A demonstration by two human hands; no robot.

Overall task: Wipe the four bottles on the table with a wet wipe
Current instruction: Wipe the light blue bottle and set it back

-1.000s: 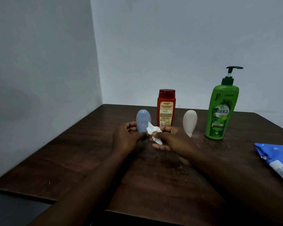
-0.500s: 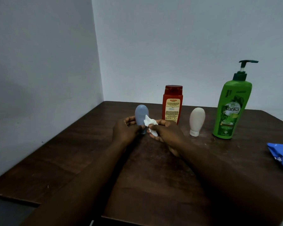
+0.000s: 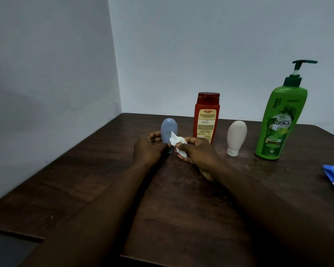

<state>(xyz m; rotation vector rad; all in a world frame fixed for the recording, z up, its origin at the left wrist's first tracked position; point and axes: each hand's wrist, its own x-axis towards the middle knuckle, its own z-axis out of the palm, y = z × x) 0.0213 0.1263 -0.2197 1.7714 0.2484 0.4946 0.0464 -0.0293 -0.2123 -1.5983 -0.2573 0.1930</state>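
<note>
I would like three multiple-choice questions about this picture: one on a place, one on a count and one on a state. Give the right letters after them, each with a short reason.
1. Which bottle stands farthest to the right?
A. the red bottle
B. the white bottle
C. the green bottle

2. How many bottles are in view?
A. two
B. four
C. five

3. What does the right hand hold?
A. the wipe
B. a pen
C. nothing

Answers:
1 C: the green bottle stands to the right of the white bottle and the red bottle.
2 B: there are the blue bottle, the red, the white and the green one.
3 A: its fingers pinch the crumpled wipe at the blue bottle, which the left hand grips.
</note>
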